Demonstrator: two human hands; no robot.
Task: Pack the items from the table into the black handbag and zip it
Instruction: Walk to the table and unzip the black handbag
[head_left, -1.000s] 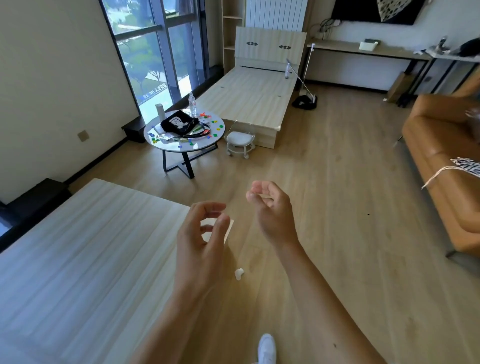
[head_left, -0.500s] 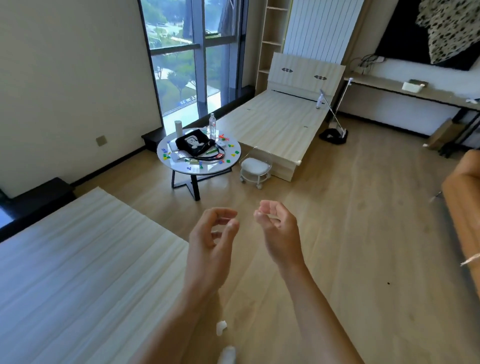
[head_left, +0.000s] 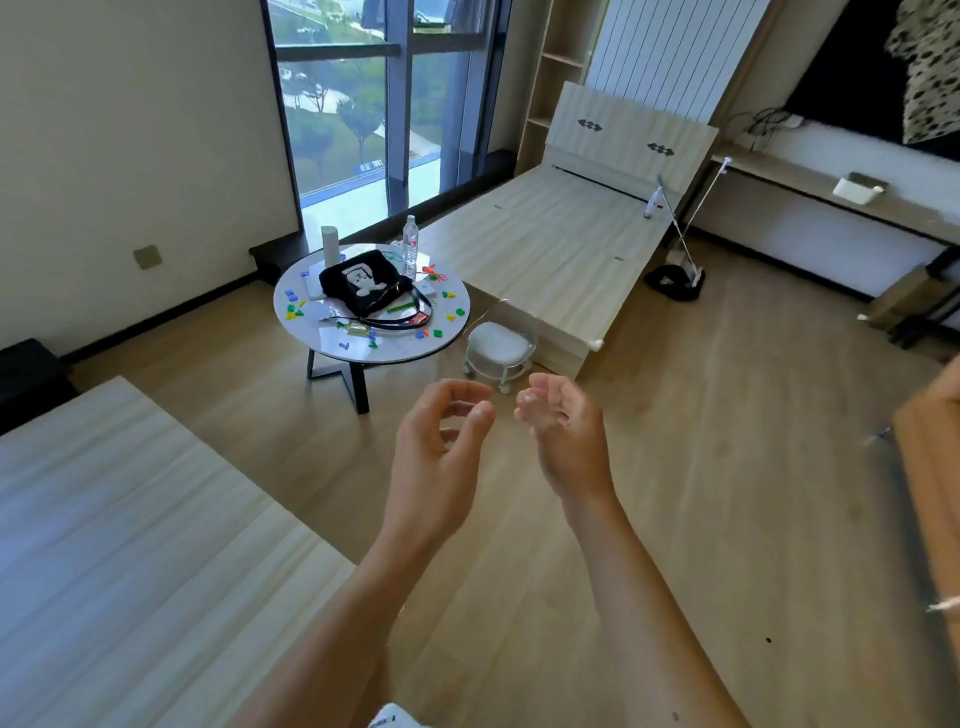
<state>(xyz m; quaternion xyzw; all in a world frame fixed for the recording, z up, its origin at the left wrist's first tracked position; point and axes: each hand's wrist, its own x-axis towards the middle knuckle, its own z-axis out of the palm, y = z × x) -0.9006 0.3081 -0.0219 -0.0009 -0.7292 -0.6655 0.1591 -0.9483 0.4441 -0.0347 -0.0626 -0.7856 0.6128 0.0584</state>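
Observation:
The black handbag (head_left: 363, 283) with a white print lies on a round white table (head_left: 452, 332) across the room, its strap trailing toward the front rim. Several small colourful pieces (head_left: 295, 306), a water bottle (head_left: 410, 248), a white cylinder (head_left: 330, 244) and a white card (head_left: 427, 288) lie around it. My left hand (head_left: 436, 457) and my right hand (head_left: 563, 436) are raised in front of me, well short of the table. Both hold nothing, with fingers loosely curled and apart.
A small white wheeled stool (head_left: 496, 349) stands right of the table, against a bare wooden bed frame (head_left: 550, 249). Another wooden platform (head_left: 130, 545) fills the lower left. A brown sofa edge (head_left: 930, 467) is at the right. A mop (head_left: 680, 254) leans by the bed.
The view has swung left and moved closer, so the table and handbag look larger and nearer. Both hands have stayed raised and empty in front of me.

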